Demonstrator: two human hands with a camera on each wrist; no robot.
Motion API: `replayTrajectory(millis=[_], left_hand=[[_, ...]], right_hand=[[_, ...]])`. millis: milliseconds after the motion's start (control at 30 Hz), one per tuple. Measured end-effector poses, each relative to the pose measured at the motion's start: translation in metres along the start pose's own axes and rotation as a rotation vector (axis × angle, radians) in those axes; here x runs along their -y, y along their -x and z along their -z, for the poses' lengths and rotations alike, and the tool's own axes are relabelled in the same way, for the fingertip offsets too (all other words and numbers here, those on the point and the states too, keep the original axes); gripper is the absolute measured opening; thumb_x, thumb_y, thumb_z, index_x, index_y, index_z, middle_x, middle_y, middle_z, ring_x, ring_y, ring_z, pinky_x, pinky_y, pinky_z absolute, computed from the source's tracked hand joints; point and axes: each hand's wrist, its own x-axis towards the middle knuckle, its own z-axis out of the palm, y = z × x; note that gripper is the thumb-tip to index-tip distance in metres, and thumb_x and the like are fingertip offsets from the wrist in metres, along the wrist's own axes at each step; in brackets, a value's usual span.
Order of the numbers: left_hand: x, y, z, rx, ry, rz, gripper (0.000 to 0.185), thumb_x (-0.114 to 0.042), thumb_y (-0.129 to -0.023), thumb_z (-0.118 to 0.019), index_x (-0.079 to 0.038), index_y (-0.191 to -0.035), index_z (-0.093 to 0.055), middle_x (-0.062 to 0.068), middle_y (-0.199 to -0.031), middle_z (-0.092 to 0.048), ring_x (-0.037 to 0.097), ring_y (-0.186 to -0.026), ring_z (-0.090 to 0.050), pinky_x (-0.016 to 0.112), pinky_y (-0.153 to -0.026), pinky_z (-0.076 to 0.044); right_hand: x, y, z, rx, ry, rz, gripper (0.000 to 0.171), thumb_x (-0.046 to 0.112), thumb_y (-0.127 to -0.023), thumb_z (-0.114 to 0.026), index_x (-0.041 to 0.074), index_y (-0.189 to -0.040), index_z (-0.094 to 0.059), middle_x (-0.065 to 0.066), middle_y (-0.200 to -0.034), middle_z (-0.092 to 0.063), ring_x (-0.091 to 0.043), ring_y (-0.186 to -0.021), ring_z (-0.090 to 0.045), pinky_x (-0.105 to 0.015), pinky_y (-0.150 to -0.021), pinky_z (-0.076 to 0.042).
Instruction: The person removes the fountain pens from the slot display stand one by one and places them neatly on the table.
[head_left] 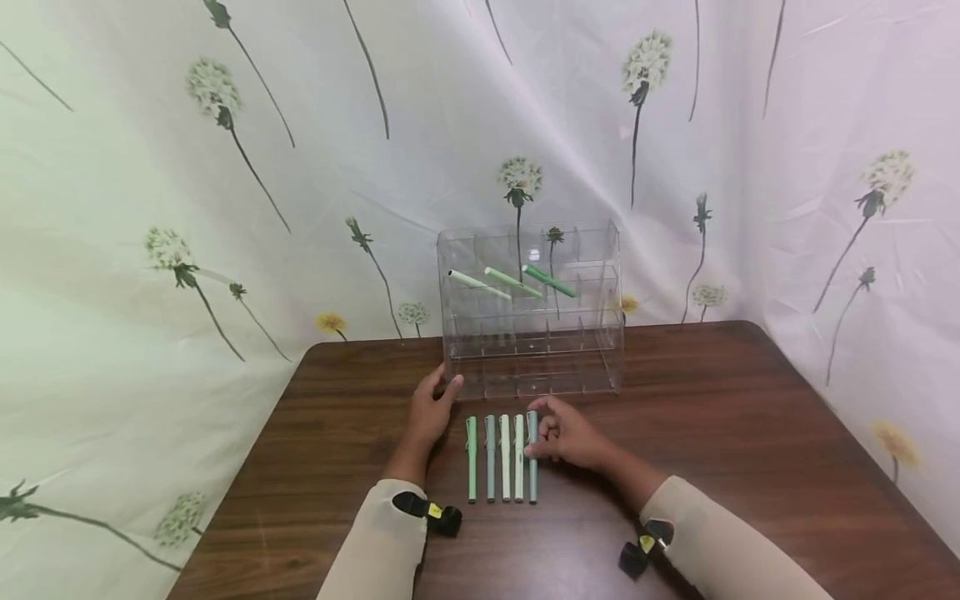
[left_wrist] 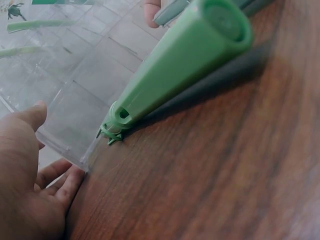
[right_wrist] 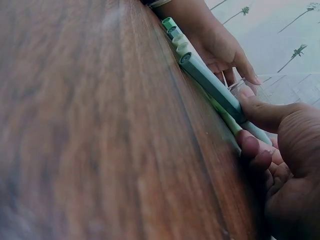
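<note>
A clear acrylic organizer (head_left: 592, 350) stands at the back of the brown table (head_left: 735, 433), with three green pens (head_left: 514, 282) lying slanted in its upper tier. Several pastel green pens (head_left: 490, 458) lie side by side in front of it. My left hand (head_left: 433, 408) rests with relaxed fingers against the organizer's (left_wrist: 75, 75) front left corner, thumb (left_wrist: 31, 115) on its wall, next to the leftmost green pen (left_wrist: 175, 70). My right hand (head_left: 558, 435) pinches the rightmost teal pen (head_left: 532, 467) near its far end; thumb (right_wrist: 265, 112) and fingertips (right_wrist: 248, 145) close round that teal pen (right_wrist: 210, 82).
A dandelion-print cloth (head_left: 187, 208) hangs behind and on both sides of the table. Bare wood lies to the right of the organizer and along the near edge. Both wrists carry small black cameras (head_left: 442, 517).
</note>
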Motion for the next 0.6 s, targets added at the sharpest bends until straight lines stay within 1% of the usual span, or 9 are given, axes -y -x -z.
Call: replayTrajectory(millis=[200, 333, 600], left_hand=[[-0.0004, 0.0003, -0.0025, -0.005, 0.003, -0.012, 0.065, -0.038, -0.111, -0.067, -0.011, -0.166, -0.047, 0.024, -0.167, -0.048, 0.045, -0.155, -0.047, 0.063, -0.127, -0.038], [-0.0012, 0.0007, -0.001, -0.003, 0.001, -0.014, 0.065, -0.038, -0.111, -0.067, -0.012, -0.166, -0.047, 0.024, -0.167, -0.048, 0.044, -0.155, -0.047, 0.063, -0.127, -0.038], [-0.0009, -0.0004, -0.0011, -0.004, -0.027, -0.018, 0.064, -0.039, -0.111, -0.066, -0.011, -0.166, -0.047, 0.024, -0.169, -0.046, 0.045, -0.155, -0.047, 0.064, -0.127, -0.039]], right_hand=[[0.0007, 0.0014, 0.0018, 0.009, 0.019, -0.024, 0.075, 0.013, -0.091, -0.09, -0.004, -0.15, -0.047, -0.002, -0.084, -0.065, -0.011, -0.059, -0.056, -0.024, -0.052, -0.048], [0.0012, 0.0006, 0.0008, 0.004, 0.024, -0.029, 0.074, 0.013, -0.091, -0.09, -0.004, -0.15, -0.047, -0.002, -0.084, -0.065, -0.012, -0.058, -0.056, -0.024, -0.051, -0.047], [0.0023, 0.0006, 0.0019, 0.001, 0.04, -0.039, 0.075, 0.012, -0.091, -0.089, -0.007, -0.15, -0.047, -0.002, -0.082, -0.066, -0.011, -0.058, -0.056, -0.023, -0.05, -0.048]])
